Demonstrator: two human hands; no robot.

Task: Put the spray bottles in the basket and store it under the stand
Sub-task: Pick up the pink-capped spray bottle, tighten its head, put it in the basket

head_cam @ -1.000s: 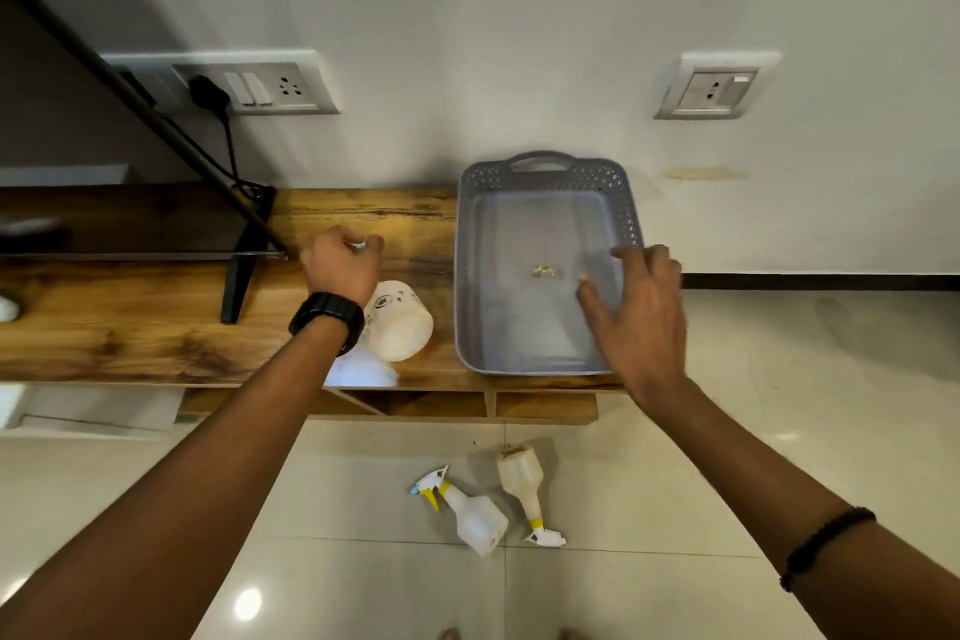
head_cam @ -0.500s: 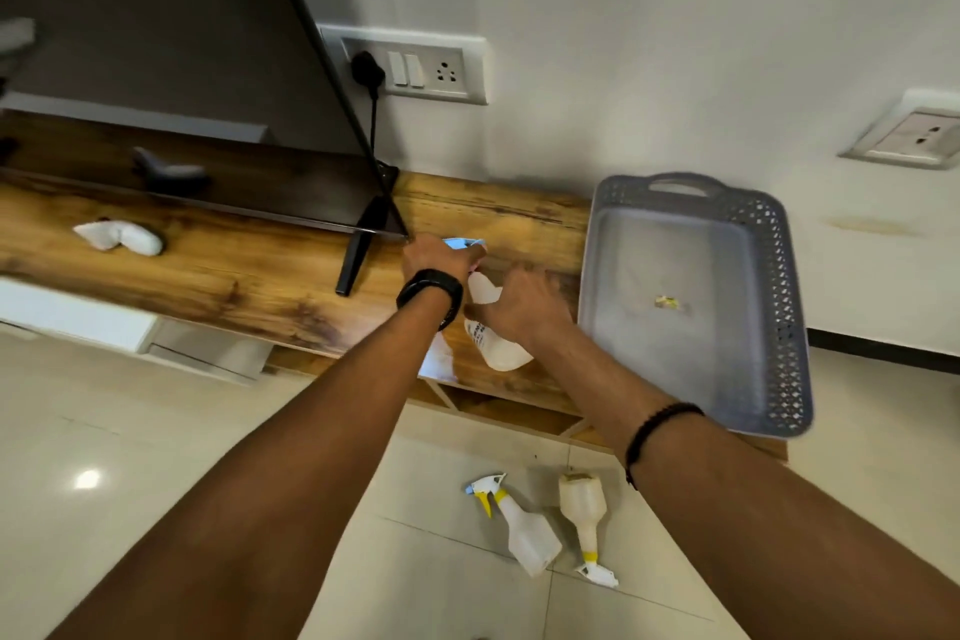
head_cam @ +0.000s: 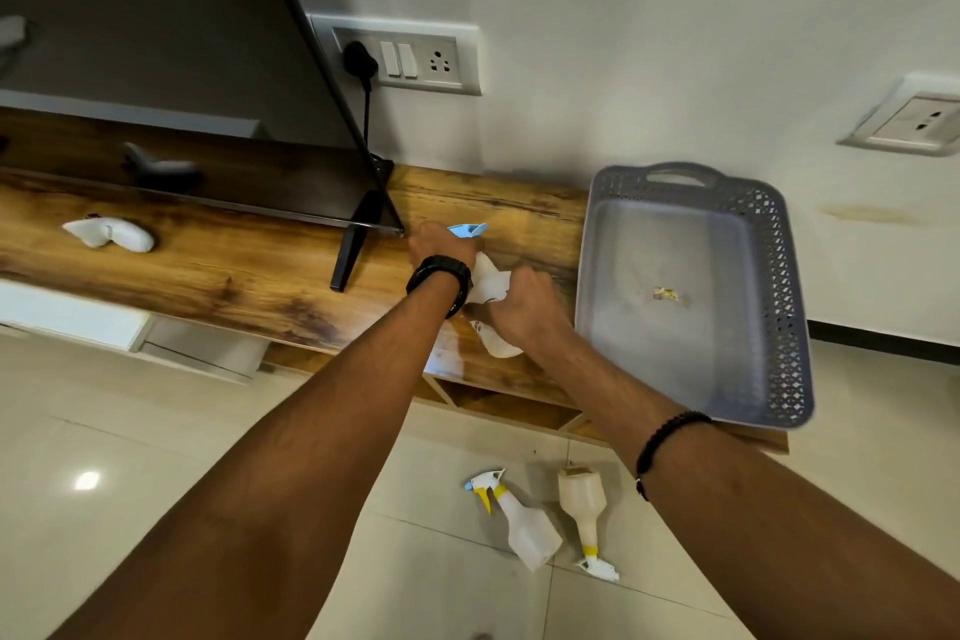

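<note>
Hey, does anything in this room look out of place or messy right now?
Yes. Two spray bottles lie tipped over on the floor tiles in front of the stand, one with a yellow trigger and one cream-coloured. The grey basket overhangs the wooden stand's front edge, and a small scrap sits inside it.

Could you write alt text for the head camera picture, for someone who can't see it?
Both hands, left hand and right hand, grip a white spray bottle on a wooden stand, beside an empty grey basket. Two more spray bottles lie on the floor.
</note>
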